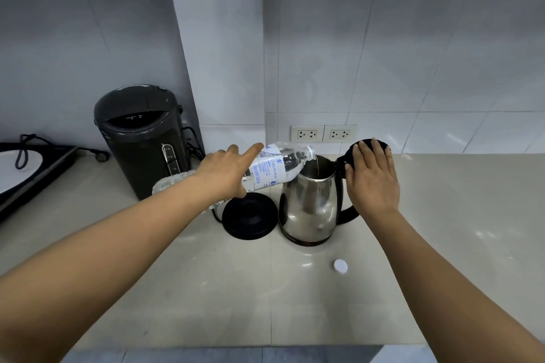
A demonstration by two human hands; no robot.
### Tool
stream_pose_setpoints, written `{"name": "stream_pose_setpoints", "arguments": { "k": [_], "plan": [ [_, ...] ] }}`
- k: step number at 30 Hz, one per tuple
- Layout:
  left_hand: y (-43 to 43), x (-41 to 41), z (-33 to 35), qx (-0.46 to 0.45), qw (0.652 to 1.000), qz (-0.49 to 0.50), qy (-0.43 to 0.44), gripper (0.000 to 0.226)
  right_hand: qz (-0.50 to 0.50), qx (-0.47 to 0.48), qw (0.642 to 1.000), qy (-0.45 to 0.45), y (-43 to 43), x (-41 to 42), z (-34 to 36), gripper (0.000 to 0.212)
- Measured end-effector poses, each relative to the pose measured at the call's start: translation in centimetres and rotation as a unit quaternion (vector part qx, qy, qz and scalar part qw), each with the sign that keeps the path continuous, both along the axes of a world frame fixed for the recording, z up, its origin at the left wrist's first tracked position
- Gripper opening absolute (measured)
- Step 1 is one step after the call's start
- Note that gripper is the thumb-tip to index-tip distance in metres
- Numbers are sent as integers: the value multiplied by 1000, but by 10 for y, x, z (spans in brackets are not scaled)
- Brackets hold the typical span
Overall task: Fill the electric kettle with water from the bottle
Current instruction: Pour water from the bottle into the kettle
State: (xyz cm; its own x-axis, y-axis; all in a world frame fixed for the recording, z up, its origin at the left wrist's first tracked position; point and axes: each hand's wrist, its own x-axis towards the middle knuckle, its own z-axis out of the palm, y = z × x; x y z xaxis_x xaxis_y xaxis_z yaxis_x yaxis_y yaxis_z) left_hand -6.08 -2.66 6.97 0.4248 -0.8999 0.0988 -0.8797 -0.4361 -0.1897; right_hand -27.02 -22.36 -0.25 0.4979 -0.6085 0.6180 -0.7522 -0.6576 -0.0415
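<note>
A steel electric kettle (309,203) with a black handle stands on the counter, off its round black base (249,216), which lies just to its left. Its black lid (368,146) is swung open and back; my right hand (373,177) rests flat on the lid with straight fingers. My left hand (227,169) grips a clear plastic water bottle (274,169) with a white and blue label, tipped so its open mouth is over the kettle's opening. A thin stream of water runs into the kettle. The bottle's white cap (340,266) lies on the counter in front of the kettle.
A dark grey hot-water dispenser (141,138) stands at the back left beside a white pillar. An induction hob (26,174) with a loose cord sits at the far left. Two wall sockets (323,133) are behind the kettle. The pale counter (206,289) ends near me.
</note>
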Motion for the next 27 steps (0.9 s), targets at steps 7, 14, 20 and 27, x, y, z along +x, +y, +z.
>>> {"name": "stream_pose_setpoints", "arguments": {
  "k": [7, 14, 20, 27],
  "plan": [
    [-1, 0, 1, 5, 1000, 2, 2, 102, -1, 0, 1000, -1, 0, 0, 0, 54],
    [-1, 1, 2, 5, 1000, 2, 5, 103, -3, 3, 1000, 3, 0, 1, 0, 54],
    [-2, 1, 4, 7, 1000, 4, 6, 103, -4, 3, 1000, 4, 0, 1, 1, 54],
    [-2, 1, 3, 2, 1000, -3, -4, 103, 0, 4, 1000, -1, 1, 0, 1, 55]
  ]
}}
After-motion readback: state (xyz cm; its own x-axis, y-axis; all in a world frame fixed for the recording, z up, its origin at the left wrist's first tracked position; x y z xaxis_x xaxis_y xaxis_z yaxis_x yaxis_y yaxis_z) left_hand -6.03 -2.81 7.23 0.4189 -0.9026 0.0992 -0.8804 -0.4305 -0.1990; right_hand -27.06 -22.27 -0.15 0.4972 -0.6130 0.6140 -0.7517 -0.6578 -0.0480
